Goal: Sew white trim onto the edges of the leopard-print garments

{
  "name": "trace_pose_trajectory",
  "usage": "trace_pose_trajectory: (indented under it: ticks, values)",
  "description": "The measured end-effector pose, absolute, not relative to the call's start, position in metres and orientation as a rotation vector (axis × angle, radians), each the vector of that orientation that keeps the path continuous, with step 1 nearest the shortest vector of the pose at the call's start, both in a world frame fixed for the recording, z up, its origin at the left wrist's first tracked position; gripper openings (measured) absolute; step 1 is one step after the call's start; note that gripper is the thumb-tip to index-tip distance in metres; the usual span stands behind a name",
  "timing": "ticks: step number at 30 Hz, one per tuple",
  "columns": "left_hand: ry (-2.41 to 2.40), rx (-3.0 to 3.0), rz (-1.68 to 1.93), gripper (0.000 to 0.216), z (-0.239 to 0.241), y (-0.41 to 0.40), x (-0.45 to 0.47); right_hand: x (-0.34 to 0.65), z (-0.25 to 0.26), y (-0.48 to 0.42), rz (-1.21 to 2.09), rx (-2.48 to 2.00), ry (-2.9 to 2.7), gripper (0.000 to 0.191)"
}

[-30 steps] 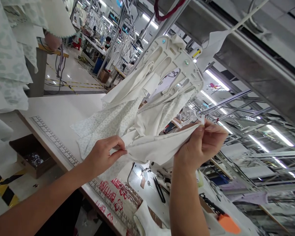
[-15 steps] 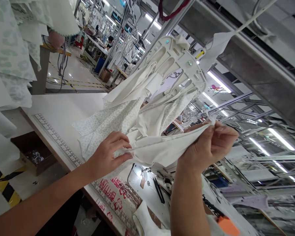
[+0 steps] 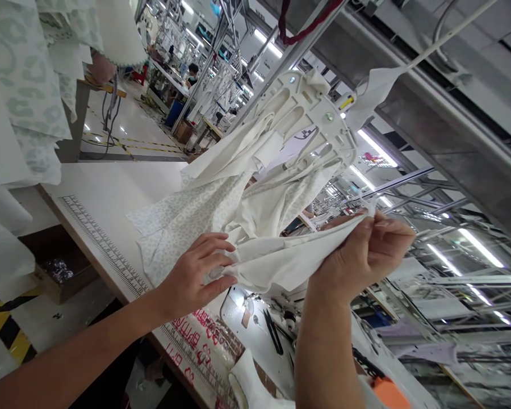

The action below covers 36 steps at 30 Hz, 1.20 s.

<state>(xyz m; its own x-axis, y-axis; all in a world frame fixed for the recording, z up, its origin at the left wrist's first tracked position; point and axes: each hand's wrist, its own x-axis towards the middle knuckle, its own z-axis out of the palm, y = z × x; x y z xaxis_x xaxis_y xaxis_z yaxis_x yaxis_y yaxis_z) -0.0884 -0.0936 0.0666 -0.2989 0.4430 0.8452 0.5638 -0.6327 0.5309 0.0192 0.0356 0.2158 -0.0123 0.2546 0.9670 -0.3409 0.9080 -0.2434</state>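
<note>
My left hand (image 3: 198,272) has its thumb and fingertips closed on the edge of a white cloth panel (image 3: 281,261), near the middle of the view. Raised to the right, my right hand (image 3: 368,244) pinches the panel's far end between thumb and fingers, so the cloth stretches between both hands. Behind the panel hangs more of the fabric, a pale leopard-print garment piece (image 3: 196,207) with plain white parts. It hangs from a white plastic hanger (image 3: 306,113) with slots. Folds hide where panel and printed piece meet.
Below the hands are a white worktable (image 3: 123,179) with a printed ruler edge, a sewing machine plate (image 3: 241,312) and black tweezers (image 3: 273,332). An orange object (image 3: 389,392) lies lower right. Printed fabric (image 3: 23,85) hangs at left above a cardboard box (image 3: 62,272). A person (image 3: 191,74) sits far back.
My left hand has shifted slightly right and down along the cloth edge, its fingers a little more spread. The right hand keeps its pinch, and the view has moved slightly.
</note>
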Motion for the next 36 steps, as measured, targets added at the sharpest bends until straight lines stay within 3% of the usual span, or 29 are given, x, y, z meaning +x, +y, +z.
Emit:
trace_pose_trajectory:
  ticks: [14, 36]
  values:
    - [-1.212, -1.722, -2.251, 0.007, 0.067, -0.089, -0.080, 0.020, 0.220, 0.032, 0.453, 0.103, -1.529, 0.019]
    - [-1.154, -1.726, -2.213, 0.013, 0.067, -0.088, -0.077, 0.021, 0.222, 0.030, 0.455, 0.113, -1.536, 0.019]
